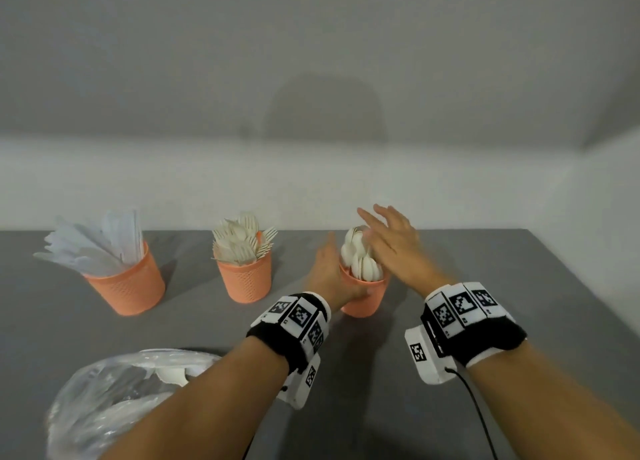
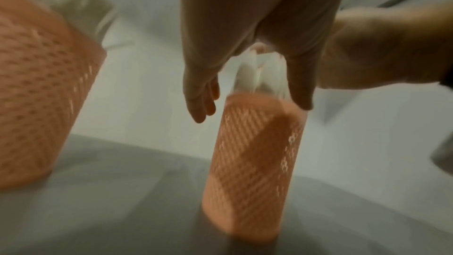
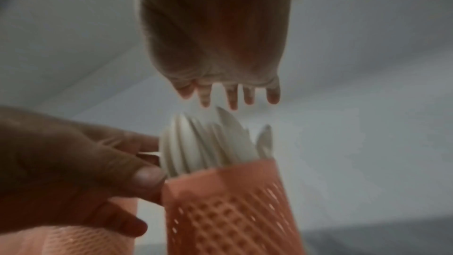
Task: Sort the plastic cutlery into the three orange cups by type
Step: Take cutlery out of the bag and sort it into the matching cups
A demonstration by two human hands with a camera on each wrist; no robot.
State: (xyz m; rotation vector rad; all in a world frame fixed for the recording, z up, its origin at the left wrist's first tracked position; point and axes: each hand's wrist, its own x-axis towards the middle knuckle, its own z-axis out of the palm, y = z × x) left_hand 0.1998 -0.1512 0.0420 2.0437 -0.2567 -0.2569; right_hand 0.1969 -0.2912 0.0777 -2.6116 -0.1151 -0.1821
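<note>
Fingers: right hand [image 1: 394, 248] has its fingers [image 3: 232, 98] straight and spread just above the spoons, holding nothing. Left hand [image 1: 332, 272] curls its thumb and fingers round the cup of spoons, near the rim.
Big grey table [image 1: 485, 286]: all three cups stand on it.
Crinkly clear plastic bag [image 1: 114, 394]: lies at the near left of the table, by the left arm. Something white shows inside, but I cannot tell what.
Left orange plastic cup with little holes [image 1: 128, 286]: full of flat white plastic knives [image 1: 93, 248] that fan out to the left.
Middle orange cup [image 1: 244, 281]: full of white plastic forks [image 1: 242, 239], prongs up.
Right orange cup [image 1: 367, 297]: holds the white plastic spoons [image 1: 360, 258], bowls up, packed close together.
Loose cutlery: none shows on the table, so the sorting looks nearly done or done.
How the spoons will handle: they look very light, thin and a bit bendy, smooth and slippy. They could snap if bent hard.
How the cup will handle: it looks light and tall, so it may tip easily.
Where to hold: pinch a spoon at its thin handle. Hold the cup round its side while you push spoons in.
</note>
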